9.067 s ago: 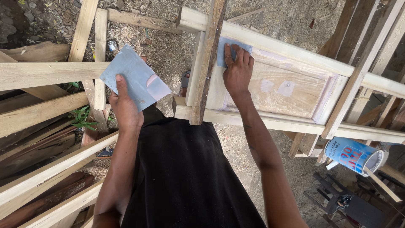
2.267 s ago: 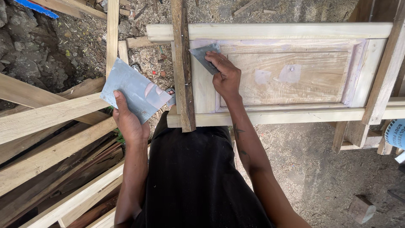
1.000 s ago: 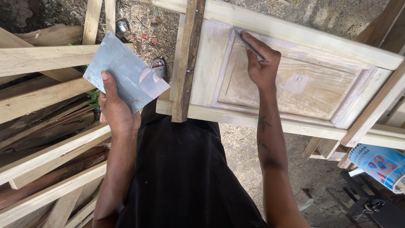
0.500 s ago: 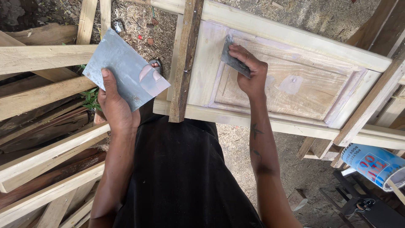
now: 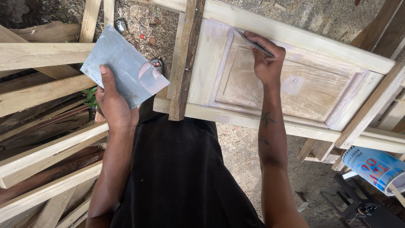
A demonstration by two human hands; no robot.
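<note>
Now the right hand has slid from the panel's left bevel, where it was half a sec ago, up to the top-left corner, thin scraper blade pinched in its fingers & pressed edge-on into the groove. So the filler work has moved on to the upper moulding. Left hand still grips the grey metal sheet w/ a pink filler dab. Wooden door panel lies tilted on timber rails, pale w/ pinkish filled patches.
</note>
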